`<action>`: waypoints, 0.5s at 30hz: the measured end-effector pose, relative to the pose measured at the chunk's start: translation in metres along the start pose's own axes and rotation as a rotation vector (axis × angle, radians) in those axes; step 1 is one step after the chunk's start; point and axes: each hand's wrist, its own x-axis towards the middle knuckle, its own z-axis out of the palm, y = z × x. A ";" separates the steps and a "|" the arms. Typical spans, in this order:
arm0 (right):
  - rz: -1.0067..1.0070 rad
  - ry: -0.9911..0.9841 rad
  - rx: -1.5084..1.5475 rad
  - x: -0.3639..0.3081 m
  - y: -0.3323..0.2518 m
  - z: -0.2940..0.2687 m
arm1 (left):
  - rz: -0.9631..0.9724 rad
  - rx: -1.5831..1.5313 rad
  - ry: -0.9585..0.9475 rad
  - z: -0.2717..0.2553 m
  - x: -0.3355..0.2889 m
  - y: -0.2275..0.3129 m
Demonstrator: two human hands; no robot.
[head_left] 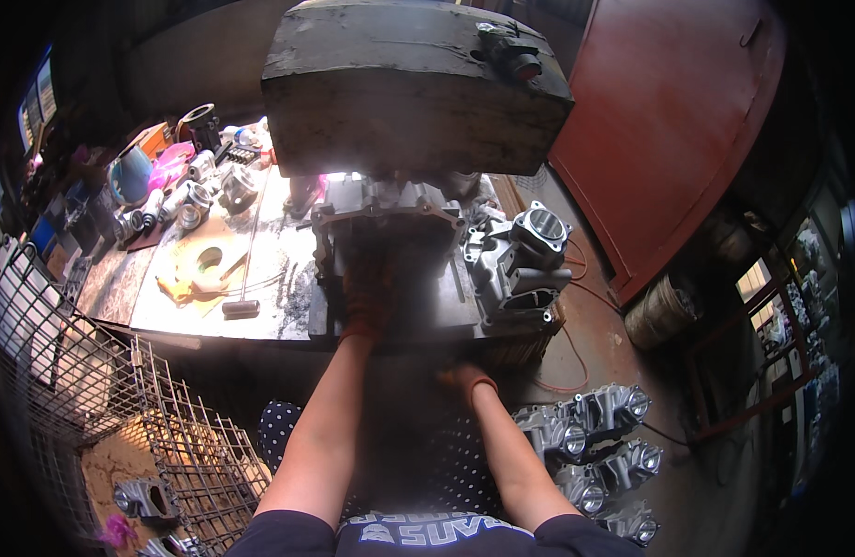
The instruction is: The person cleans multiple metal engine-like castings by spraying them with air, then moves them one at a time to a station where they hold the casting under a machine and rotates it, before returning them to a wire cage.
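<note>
A large cast metal housing (390, 213) with a flanged rim stands on the bench in front of me, under a dark, scuffed box-shaped block. My left hand (367, 292), in an orange-brown work glove, reaches up against the near side of this housing. Deep shade hides its fingers and whatever they touch. Lower down, by the bench's front edge, is my right hand (466, 378), gloved alike. Its fingers fade into a dark blur, so any hold is hidden. Just right of the housing sits another silvery casting (520, 265) with a round bore.
The dark block (414, 111) overhangs the bench (279, 306). A hammer (242, 306) and assorted metal parts lie to the left. Wire mesh baskets (181, 427) stand at lower left. Several castings (595, 418) rest on the floor at right, near a red hose (585, 367).
</note>
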 end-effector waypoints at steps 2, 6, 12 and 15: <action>-0.025 -0.009 -0.003 0.002 0.002 0.001 | 0.003 0.010 0.005 0.003 0.000 -0.001; -0.018 -0.024 -0.002 0.004 0.002 0.002 | 0.005 0.001 0.045 0.004 -0.001 -0.001; -0.030 -0.014 0.024 -0.003 -0.003 -0.004 | 0.007 -0.048 0.020 -0.007 0.001 0.001; -0.032 -0.035 0.013 -0.004 -0.004 -0.006 | -0.003 -0.052 0.001 -0.007 0.001 0.001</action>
